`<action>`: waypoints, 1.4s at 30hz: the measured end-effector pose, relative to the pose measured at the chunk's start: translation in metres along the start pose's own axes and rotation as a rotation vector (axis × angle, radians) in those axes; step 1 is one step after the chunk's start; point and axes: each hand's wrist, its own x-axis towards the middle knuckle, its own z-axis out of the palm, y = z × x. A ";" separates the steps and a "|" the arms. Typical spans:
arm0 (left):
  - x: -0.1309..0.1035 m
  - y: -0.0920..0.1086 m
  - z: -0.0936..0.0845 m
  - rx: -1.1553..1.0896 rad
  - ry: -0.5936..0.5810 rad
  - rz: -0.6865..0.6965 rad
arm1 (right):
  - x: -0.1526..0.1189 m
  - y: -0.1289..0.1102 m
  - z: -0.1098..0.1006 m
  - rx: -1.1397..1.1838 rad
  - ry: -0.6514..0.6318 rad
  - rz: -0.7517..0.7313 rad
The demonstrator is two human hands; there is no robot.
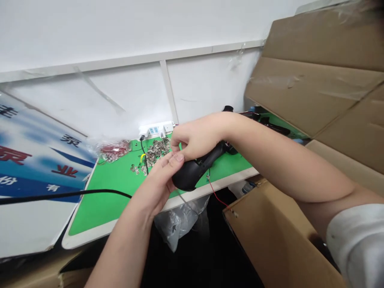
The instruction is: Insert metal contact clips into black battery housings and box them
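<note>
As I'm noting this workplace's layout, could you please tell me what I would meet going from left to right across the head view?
Blue-and-white printed panel, clear plastic bag with red contents, heap of small silvery metal pieces, curved black plastic part, large brown creased cardboard.

The table point(102, 206) was green with a white edge point(93, 233); a clear bag point(96, 147) of red parts point(115, 150) lay at the left rear; metal bits point(157, 150) were heaped beside it; black items point(274, 126) lay farther right.
</note>
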 end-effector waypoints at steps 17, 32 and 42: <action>0.032 0.041 -0.064 -0.780 0.141 -0.011 | 0.042 0.021 0.047 0.683 0.782 -0.019; -0.008 -0.030 -0.081 -0.357 0.483 -0.136 | 0.109 0.019 0.108 0.837 0.211 0.033; -0.015 -0.060 -0.110 -0.527 0.334 -0.217 | 0.087 0.027 0.128 1.146 -0.084 -0.123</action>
